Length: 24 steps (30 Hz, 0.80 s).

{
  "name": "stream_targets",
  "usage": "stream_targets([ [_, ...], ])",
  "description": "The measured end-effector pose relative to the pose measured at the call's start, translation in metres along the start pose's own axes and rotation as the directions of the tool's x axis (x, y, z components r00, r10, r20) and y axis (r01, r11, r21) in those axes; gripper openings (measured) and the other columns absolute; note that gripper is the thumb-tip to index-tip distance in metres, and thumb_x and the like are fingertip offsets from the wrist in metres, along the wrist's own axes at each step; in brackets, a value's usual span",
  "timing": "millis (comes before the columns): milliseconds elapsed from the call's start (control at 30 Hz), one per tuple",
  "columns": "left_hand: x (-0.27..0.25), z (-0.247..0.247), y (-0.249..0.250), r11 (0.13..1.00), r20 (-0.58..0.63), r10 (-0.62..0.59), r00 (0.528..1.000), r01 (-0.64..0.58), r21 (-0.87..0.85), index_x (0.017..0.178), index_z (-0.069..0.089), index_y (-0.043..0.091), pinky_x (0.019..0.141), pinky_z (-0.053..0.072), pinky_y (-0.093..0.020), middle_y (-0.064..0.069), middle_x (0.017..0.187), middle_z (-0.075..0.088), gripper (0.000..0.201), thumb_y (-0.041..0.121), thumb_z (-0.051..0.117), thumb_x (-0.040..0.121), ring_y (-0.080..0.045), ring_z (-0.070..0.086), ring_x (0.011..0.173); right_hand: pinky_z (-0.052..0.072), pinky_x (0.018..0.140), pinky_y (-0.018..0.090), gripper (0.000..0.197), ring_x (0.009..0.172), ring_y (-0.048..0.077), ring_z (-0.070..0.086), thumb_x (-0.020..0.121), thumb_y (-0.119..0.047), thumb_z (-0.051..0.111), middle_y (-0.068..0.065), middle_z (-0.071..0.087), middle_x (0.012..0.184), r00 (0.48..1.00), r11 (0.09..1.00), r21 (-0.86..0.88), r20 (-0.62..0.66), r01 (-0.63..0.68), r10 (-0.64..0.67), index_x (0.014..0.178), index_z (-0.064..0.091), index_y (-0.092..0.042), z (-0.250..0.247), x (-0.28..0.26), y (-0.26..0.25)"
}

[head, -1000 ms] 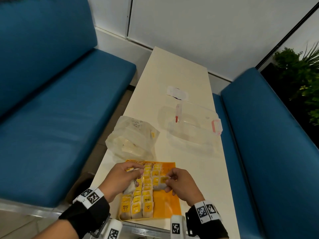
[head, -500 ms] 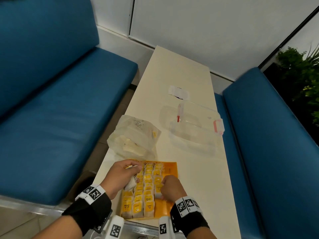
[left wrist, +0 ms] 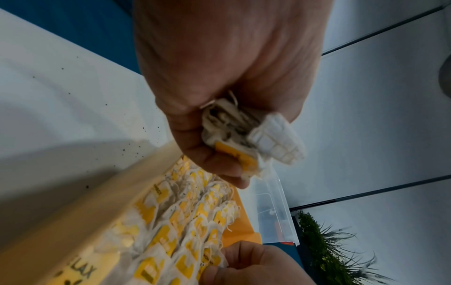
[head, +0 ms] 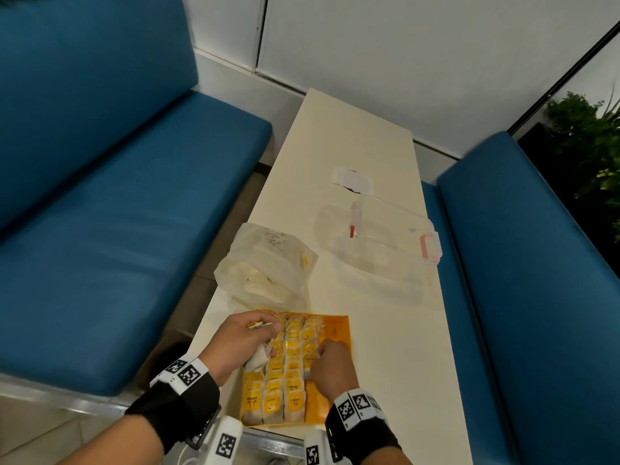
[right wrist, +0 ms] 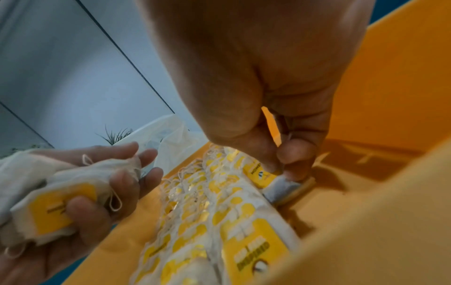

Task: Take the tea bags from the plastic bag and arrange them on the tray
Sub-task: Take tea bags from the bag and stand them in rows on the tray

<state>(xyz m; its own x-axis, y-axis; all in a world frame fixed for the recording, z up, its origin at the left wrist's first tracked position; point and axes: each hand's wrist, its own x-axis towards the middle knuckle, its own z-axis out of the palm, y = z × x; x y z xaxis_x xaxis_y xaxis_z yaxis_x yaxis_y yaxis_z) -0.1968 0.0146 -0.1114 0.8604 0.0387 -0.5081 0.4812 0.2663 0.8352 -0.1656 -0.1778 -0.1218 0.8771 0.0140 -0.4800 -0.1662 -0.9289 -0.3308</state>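
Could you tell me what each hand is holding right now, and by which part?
The left hand grips a bunch of tea bags around their middles. The right hand pinches one tea bag by its top edge at the tray.

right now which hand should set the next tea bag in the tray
Right hand: it is pinching one tea bag down at the tray's open column. The left hand grips the spare bunch.

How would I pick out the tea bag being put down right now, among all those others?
Start at the orange tray at the near end of the pale table. Rows of yellow-tagged tea bags fill its left part. The tea bag you want sits at the rows' right edge beside bare tray floor, the only one pinched by the right hand.
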Motion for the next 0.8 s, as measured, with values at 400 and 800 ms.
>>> stream_targets([
  [400, 0.0, -0.002, -0.001, 0.997, 0.004, 0.007, 1.0, -0.008, 0.073, 0.096, 0.08, 0.016, 0.065, 0.058, -0.031, -0.002, 0.11, 0.075, 0.007, 0.015, 0.075, 0.091, -0.024, 0.075, 0.076, 0.035, 0.054, 0.012, 0.018, 0.086, 0.015, 0.053, 0.087, 0.0, 0.056, 0.0, 0.055, 0.095, 0.999, 0.994, 0.108, -0.039, -0.03, 0.035, 0.095, 0.048, -0.013, -0.005, -0.009, -0.001],
  [800, -0.003, -0.003, 0.003, 1.0, 0.036, -0.011, 0.999, 0.011, 0.019, 0.098, 0.078, 0.011, 0.062, 0.057, -0.031, -0.009, 0.098, 0.076, 0.009, 0.014, 0.076, 0.09, -0.025, 0.072, 0.07, 0.046, 0.078, 0.024, 0.024, 0.1, 0.018, 0.062, 0.095, -0.005, 0.048, -0.004, 0.062, 0.104, 0.992, 0.962, 0.264, -0.123, 0.071, -0.04, 0.113, 0.062, -0.011, -0.022, -0.008, -0.02],
])
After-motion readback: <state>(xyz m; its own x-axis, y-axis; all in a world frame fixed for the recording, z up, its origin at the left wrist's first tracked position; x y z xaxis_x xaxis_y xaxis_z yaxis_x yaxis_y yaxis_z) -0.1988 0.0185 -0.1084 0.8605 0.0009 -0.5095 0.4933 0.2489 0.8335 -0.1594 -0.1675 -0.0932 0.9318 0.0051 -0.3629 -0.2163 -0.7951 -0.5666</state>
